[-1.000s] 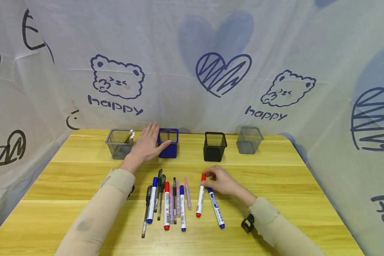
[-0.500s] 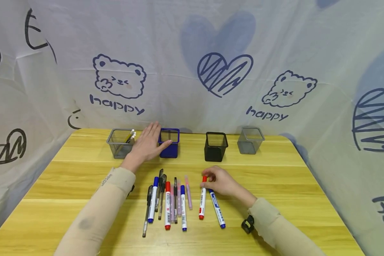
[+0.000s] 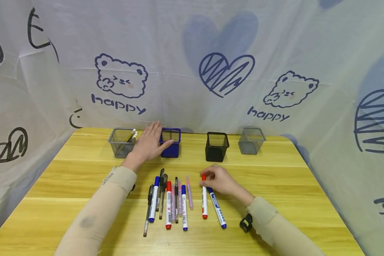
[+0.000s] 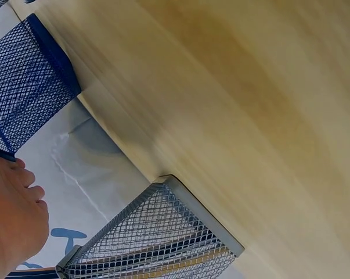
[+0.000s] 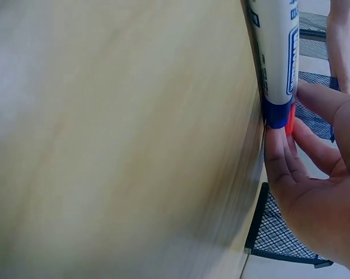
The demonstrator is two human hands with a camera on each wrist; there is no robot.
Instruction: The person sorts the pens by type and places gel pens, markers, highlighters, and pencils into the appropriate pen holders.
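My right hand (image 3: 222,180) pinches the red cap of a whiteboard marker (image 3: 204,204) between thumb and fingers; the marker points toward me. Just right of it lies a blue whiteboard marker (image 3: 218,211), its cap end under that hand. In the right wrist view, the blue marker (image 5: 276,55) largely hides the red cap (image 5: 290,121). At the back, my left hand (image 3: 147,144) lies with straight fingers against the left side of the blue mesh pen holder (image 3: 170,151), thumb across its front. A grey mesh basket (image 3: 120,151) holding several white-tipped pens stands left of this hand.
Left of the red marker, several pens and markers lie in a loose row, including a second red marker (image 3: 168,209), a blue-capped marker (image 3: 154,199), black gel pens (image 3: 148,209) and a pink pen (image 3: 189,193). Black (image 3: 216,153) and grey (image 3: 250,145) mesh holders stand back right.
The red marker's lower end has swung slightly right, so the marker now points straighter toward me, still pinched at the cap. My left hand stays at the blue holder.
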